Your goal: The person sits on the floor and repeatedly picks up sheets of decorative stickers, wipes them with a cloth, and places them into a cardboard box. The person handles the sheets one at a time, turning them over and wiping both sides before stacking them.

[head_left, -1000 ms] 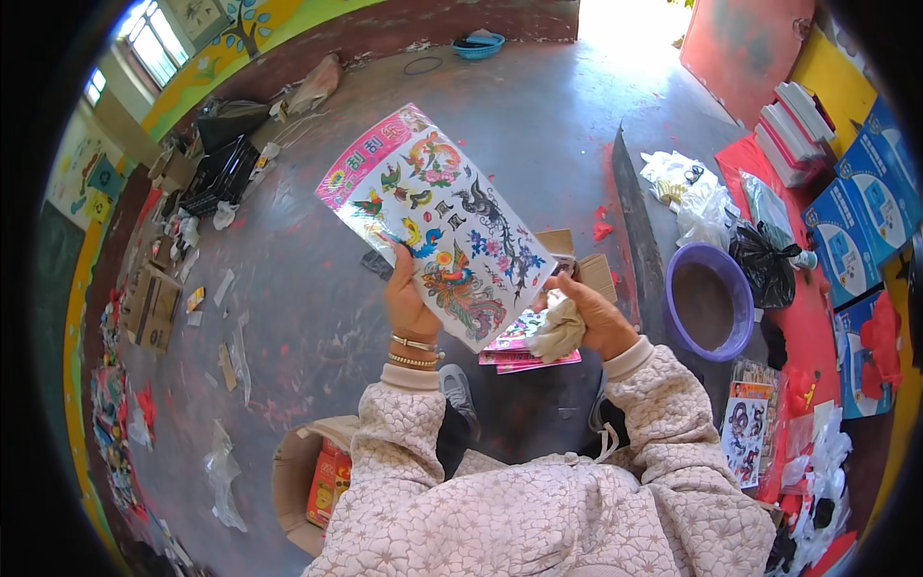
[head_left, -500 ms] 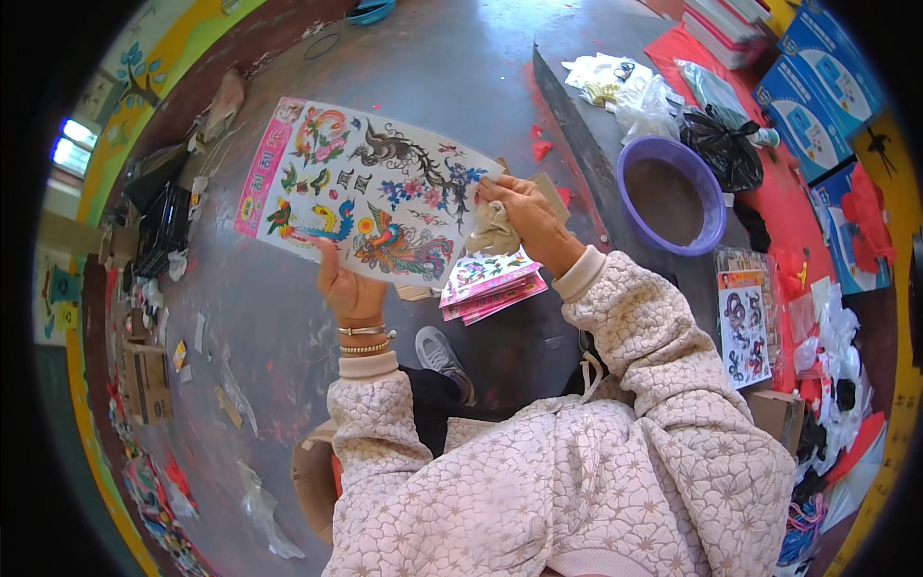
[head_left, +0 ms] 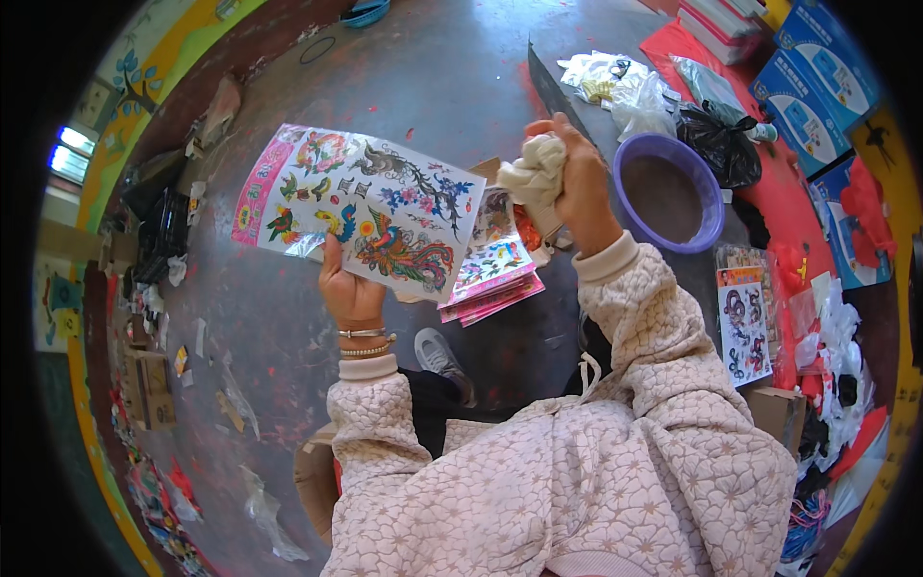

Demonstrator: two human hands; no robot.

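A white sheet of tattoo stickers [head_left: 336, 192], with colourful birds, flowers and a pink strip along its left edge, is held up by my left hand [head_left: 348, 288]. My left thumb lies over its lower edge and the fingers are behind it. To the right of the sheet, apart from it, my right hand [head_left: 585, 190] is closed round a crumpled cream cloth [head_left: 535, 175]. Below and between the hands, a stack of similar sticker sheets [head_left: 492, 284] with pink edges is partly covered by the held sheet. Something orange shows beside the stack, under the cloth.
A purple basin [head_left: 713, 207] stands to the right, beside a black plastic bag [head_left: 719, 144]. More sticker sheets [head_left: 745, 332] lie lower right, on a cardboard box [head_left: 777, 418]. Blue cartons [head_left: 817, 87] are stacked far right. Plastic scraps [head_left: 260, 514] litter the floor at left.
My right hand has let go of the sheet's right edge and moved right with the cloth. The sheet has dipped slightly in my left hand, and more of the stack shows.
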